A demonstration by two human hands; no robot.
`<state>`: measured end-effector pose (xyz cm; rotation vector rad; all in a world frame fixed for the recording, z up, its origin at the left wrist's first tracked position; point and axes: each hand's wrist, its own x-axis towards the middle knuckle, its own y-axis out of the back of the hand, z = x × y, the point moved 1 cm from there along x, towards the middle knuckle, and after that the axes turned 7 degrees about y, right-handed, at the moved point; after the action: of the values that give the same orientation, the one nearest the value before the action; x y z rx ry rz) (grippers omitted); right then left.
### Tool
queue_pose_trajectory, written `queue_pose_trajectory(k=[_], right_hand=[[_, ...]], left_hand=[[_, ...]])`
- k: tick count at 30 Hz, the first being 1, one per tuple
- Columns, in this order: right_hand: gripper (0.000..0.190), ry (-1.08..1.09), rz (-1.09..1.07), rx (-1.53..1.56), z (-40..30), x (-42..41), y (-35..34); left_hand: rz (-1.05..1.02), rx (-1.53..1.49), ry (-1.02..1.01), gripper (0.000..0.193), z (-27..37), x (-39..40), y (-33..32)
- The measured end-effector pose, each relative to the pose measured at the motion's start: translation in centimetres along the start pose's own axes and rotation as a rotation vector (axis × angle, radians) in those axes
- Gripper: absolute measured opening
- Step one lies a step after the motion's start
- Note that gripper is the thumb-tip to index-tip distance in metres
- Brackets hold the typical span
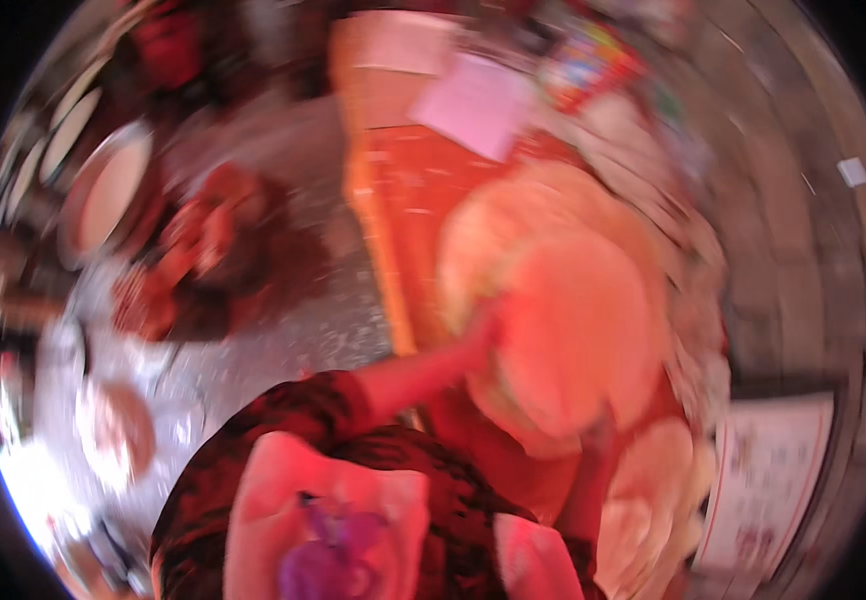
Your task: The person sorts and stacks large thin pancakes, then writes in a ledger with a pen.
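Before me a large round flat sheet, likely flatbread or dough [579,330], is held up between my two hands. My left hand [493,319] grips its left edge. At its lower edge is my right hand [601,427], darker and blurred, its fingers partly hidden. Beneath the held round lie more wide pale rounds [500,210] on an orange-red table cover [403,176]. Another stack of folded or round pale sheets [643,510] rests at the lower right, beside my right forearm. Motion blur hides the finer detail.
Pink and whitish papers [474,105] and a colourful plastic packet [590,64] lie at the table's far end. Crumpled cloth [643,165] runs along its right side. A person [207,232] crouches or sits at the left near a large round basin [110,191]. A framed sheet [770,480] leans at the right.
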<state>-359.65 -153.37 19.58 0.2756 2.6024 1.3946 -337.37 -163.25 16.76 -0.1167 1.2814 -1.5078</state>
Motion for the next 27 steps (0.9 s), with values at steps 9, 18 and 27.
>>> queue_pose_trajectory(k=[9,18,27], right_hand=[[0.041,0.098,-1.088,1.019,5.9,6.9,2.5],[0.048,-0.078,-1.032,1.044,3.8,5.5,3.7],[0.068,0.472,-0.509,0.68,5.6,4.1,0.3]], left_hand=[[-0.256,0.257,0.45,0.044,7.3,8.8,-4.4],[-0.554,1.404,-0.033,0.047,7.1,9.7,-4.6],[-0.391,0.826,0.395,0.044,8.1,7.2,-6.1]])
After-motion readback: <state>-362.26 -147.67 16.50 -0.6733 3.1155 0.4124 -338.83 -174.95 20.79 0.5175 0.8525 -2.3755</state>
